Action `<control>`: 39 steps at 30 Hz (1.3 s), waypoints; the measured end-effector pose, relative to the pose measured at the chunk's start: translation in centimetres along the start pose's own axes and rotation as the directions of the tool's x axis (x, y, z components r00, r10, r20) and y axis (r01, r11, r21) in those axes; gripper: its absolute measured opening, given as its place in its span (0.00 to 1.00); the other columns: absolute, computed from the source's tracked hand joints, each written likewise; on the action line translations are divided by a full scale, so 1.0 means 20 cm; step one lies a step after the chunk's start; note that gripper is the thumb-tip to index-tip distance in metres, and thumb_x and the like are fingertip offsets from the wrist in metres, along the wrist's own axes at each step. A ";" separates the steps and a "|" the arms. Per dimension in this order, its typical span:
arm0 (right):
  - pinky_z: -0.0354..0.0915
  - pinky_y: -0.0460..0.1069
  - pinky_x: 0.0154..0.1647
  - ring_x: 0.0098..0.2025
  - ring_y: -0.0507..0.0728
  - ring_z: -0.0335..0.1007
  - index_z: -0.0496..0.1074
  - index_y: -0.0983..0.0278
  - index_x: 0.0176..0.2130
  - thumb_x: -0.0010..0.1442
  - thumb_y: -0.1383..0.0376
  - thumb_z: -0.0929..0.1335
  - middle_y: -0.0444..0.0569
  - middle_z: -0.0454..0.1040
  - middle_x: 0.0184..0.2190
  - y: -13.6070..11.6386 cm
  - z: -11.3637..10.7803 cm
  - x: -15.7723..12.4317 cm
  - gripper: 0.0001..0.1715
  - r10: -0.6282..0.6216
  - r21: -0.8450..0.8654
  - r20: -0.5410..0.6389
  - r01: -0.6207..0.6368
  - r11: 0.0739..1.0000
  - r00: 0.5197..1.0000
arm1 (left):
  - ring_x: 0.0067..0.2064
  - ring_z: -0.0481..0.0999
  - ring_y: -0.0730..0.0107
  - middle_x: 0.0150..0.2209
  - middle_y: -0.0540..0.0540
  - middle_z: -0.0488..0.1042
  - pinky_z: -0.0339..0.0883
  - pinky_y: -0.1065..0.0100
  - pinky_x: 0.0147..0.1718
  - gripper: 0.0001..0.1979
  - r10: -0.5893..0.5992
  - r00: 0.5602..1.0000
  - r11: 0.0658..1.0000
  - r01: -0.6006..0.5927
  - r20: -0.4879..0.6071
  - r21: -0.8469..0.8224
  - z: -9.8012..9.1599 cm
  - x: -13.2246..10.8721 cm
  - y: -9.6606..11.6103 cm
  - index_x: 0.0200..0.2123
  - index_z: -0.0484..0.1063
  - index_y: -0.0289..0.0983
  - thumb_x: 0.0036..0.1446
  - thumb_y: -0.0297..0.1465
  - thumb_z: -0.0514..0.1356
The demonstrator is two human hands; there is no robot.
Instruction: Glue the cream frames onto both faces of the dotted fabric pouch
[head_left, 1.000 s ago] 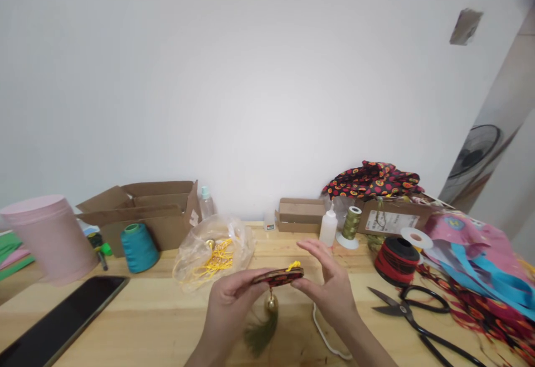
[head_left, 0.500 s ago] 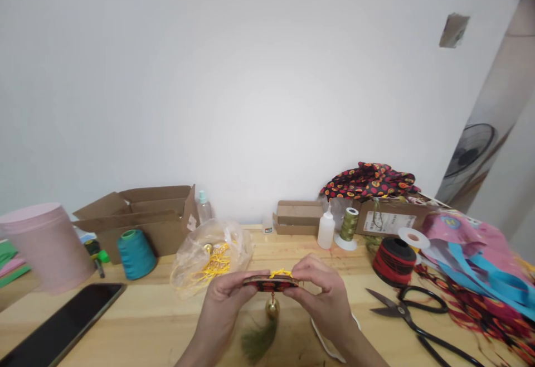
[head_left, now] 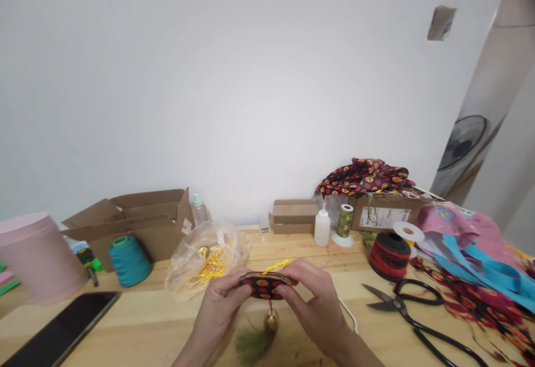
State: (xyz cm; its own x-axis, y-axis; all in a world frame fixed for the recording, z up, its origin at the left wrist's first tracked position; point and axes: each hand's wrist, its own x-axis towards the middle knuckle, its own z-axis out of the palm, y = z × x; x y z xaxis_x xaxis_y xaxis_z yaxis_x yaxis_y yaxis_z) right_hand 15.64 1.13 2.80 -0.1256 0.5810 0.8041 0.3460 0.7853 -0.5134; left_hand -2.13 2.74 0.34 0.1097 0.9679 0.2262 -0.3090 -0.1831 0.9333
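Observation:
Both hands hold a small flat ornament (head_left: pixel 264 286) covered in black cloth with orange-red dots, above the wooden table (head_left: pixel 137 322). My left hand (head_left: pixel 221 311) pinches its left end and my right hand (head_left: pixel 311 300) pinches its right end. A yellow cord loop (head_left: pixel 276 266) sticks up from its top. Below it hang a brass bell (head_left: pixel 271 319) and an olive green tassel (head_left: pixel 253 343).
A clear bag with yellow cords (head_left: pixel 203 261) lies behind the hands. Left are a teal thread cone (head_left: pixel 127 260), cardboard box (head_left: pixel 134 225), pink tub (head_left: pixel 35 255) and dark phone (head_left: pixel 62 331). Right are black scissors (head_left: pixel 413 314), red-black spool (head_left: pixel 388 254), glue bottle (head_left: pixel 321 227) and cloth scraps (head_left: pixel 472 255).
My right hand, open above the ornament a second ago, has closed on its right end. The ornament has tilted up so its dotted face shows.

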 end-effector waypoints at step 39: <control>0.34 0.42 0.10 0.08 0.41 0.41 0.67 0.68 0.13 0.36 0.57 0.73 0.37 0.58 0.05 0.17 0.06 -0.05 0.18 0.851 0.417 0.347 -0.877 0.237 0.395 | 0.32 0.77 0.67 0.30 0.40 0.79 0.70 0.70 0.35 0.11 -0.527 0.849 0.833 0.525 0.042 -0.175 0.03 0.00 -0.07 0.30 0.75 0.28 0.45 0.32 0.64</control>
State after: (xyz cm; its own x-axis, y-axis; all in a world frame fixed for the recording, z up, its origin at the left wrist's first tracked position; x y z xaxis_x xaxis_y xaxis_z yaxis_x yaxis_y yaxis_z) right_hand 15.73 3.47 -0.04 -0.0778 0.9716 -0.2236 -0.1957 -0.2348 -0.9521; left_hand -1.05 2.82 -0.83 0.2956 0.9110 -0.2876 -0.3650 0.3859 0.8472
